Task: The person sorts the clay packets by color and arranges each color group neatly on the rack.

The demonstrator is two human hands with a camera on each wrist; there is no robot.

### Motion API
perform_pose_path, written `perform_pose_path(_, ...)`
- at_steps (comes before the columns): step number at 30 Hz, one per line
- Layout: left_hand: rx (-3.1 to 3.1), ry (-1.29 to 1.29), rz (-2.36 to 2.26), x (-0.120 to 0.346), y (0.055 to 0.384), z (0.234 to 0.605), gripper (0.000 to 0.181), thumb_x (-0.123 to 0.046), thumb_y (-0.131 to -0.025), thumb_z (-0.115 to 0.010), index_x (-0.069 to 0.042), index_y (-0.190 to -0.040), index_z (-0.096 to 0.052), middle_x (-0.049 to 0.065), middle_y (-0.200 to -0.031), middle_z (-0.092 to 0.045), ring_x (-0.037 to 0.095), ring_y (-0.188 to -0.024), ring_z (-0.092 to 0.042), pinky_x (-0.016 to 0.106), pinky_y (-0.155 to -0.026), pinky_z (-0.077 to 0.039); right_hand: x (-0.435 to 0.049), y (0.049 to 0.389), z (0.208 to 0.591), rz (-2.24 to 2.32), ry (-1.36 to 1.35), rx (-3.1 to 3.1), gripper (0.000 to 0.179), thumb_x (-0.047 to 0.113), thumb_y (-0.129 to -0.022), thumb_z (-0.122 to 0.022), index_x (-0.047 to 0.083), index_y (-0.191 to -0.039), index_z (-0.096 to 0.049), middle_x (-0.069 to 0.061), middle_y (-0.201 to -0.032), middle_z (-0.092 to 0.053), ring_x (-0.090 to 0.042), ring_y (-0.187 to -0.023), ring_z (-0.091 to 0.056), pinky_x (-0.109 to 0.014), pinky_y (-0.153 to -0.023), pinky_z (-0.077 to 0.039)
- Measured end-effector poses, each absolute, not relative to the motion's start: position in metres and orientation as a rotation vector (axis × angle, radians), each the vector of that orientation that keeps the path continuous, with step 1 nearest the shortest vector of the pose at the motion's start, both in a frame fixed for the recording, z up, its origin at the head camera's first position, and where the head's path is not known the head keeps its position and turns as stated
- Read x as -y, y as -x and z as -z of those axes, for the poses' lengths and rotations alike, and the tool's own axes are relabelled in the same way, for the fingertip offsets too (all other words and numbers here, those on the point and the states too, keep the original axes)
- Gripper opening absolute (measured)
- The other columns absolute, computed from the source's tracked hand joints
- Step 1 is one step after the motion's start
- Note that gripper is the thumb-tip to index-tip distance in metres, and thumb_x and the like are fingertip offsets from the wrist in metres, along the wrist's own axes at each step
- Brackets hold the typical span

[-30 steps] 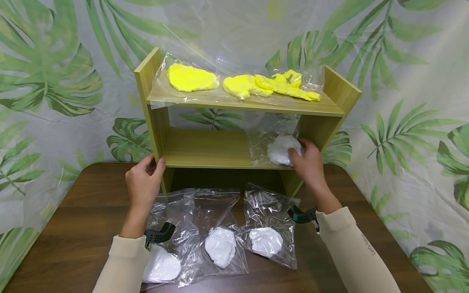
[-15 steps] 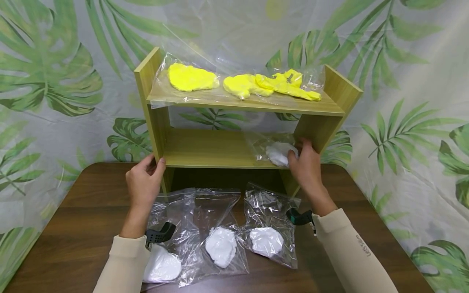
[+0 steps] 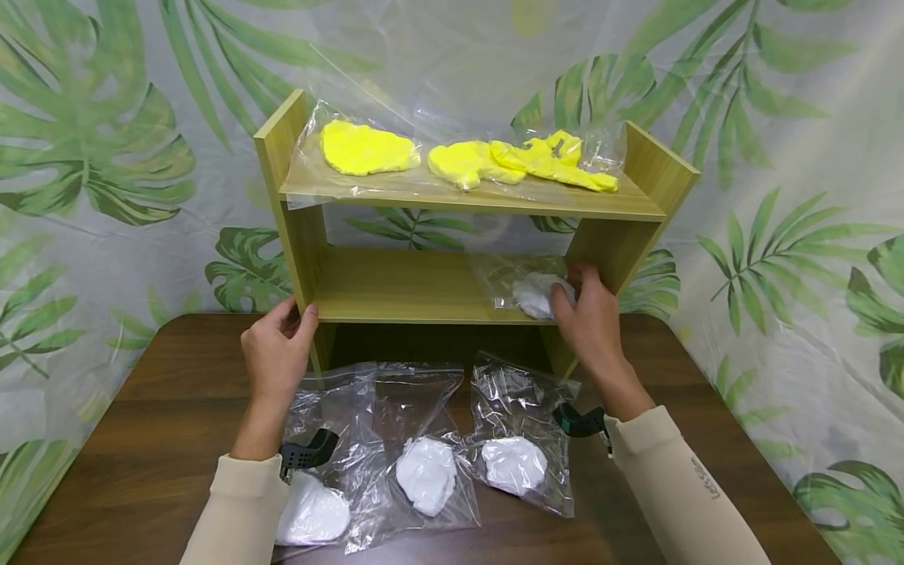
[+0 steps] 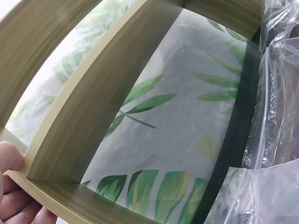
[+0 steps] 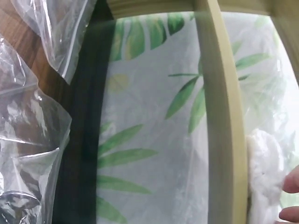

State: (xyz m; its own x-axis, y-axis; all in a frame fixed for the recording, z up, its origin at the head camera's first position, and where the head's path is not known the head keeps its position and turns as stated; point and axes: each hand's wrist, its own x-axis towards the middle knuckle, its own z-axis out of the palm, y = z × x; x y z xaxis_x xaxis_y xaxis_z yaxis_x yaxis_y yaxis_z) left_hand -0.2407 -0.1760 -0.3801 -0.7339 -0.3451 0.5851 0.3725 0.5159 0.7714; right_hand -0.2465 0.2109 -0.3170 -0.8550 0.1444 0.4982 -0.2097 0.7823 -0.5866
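Observation:
A small wooden shelf unit (image 3: pixel 402 286) stands on the table, with a middle board and a top board. My left hand (image 3: pixel 278 345) grips the edge of its left side panel, thumb in front and fingers behind; the left wrist view shows the thumb (image 4: pixel 10 156) against the panel's corner. On the right end of the middle board lies a clear zip bag with a white clay-like lump (image 3: pixel 534 295). My right hand (image 3: pixel 592 318) holds this bag by its right side, thumb over the lump. Fingertips touch the white lump (image 5: pixel 265 172) in the right wrist view.
Clear zip bags with white lumps lie on the brown table (image 3: pixel 141 439) before the unit: a left one (image 3: pixel 314 514), a middle one (image 3: pixel 426 476) and a right one (image 3: pixel 514 465). Bagged yellow lumps (image 3: pixel 369 149) lie on the top board. A leaf-print cloth (image 3: pixel 92 157) hangs behind.
My right hand has lowered the bag onto the middle board and moved slightly left and deeper; the bag's upright film has settled flatter. The left hand stays on the side panel.

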Motion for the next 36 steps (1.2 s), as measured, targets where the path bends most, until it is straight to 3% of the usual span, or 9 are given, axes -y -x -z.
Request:
perform_pose_path(14, 2.038, 0.028, 1.250, 0.175, 0.242, 0.380, 0.026, -0.016, -0.090, -0.065, 0.002, -0.107, -0.072, 0.020, -0.093, -0.072, 0.030, -0.080, -0.071, 0.001, -0.063, -0.041, -0.217, 0.200, 0.314, -1.033, -0.019, 2.396, 0.046, 0.027, -0.097, -0.055, 0.004, -0.136, -0.048, -0.015, -0.128, -0.061, -0.029, -0.117, -0.058, -0.046, -0.095, -0.046)
perform_pose_path(23, 2.031, 0.025, 1.254, 0.174, 0.242, 0.380, 0.027, -0.017, -0.091, -0.065, 0.002, -0.108, -0.072, 0.020, -0.095, -0.072, 0.031, -0.082, -0.071, 0.001, -0.064, -0.041, -0.224, 0.165, 0.323, -1.296, 0.006, 2.391, 0.045, 0.025, -0.098, -0.057, 0.002, -0.135, -0.049, -0.014, -0.123, -0.064, -0.009, -0.108, -0.060, -0.010, -0.087, -0.043)
perform_pose_path(28, 2.034, 0.014, 1.245, 0.175, 0.242, 0.381, 0.027, -0.017, -0.090, -0.065, 0.002, -0.108, -0.072, 0.020, -0.094, -0.072, 0.030, -0.081, -0.071, 0.001, -0.063, -0.041, -0.231, 0.153, 0.333, -1.554, 0.000, 2.371, 0.046, 0.023, -0.098, -0.056, -0.003, -0.135, -0.046, -0.005, -0.116, -0.067, 0.000, -0.099, -0.063, -0.014, -0.083, -0.048)
perform_pose_path(31, 2.036, 0.011, 1.246, 0.176, 0.241, 0.381, 0.028, -0.017, -0.090, -0.066, 0.002, -0.109, -0.072, 0.020, -0.095, -0.072, 0.028, -0.081, -0.071, 0.000, -0.063, -0.041, -0.237, 0.147, 0.342, -1.746, 0.000, 2.337, 0.048, 0.021, -0.099, -0.056, -0.006, -0.135, -0.041, 0.004, -0.111, -0.067, -0.003, -0.098, -0.065, -0.019, -0.083, -0.051)
perform_pose_path(36, 2.039, 0.008, 1.249, 0.176, 0.241, 0.382, 0.028, -0.017, -0.090, -0.066, 0.002, -0.110, -0.071, 0.020, -0.095, -0.072, 0.028, -0.082, -0.071, 0.000, -0.063, -0.041, -0.247, 0.134, 0.361, -1.984, 0.073, 2.298, 0.052, 0.022, -0.098, -0.057, -0.006, -0.137, -0.036, 0.000, -0.112, -0.067, -0.011, -0.100, -0.067, -0.026, -0.087, -0.051)
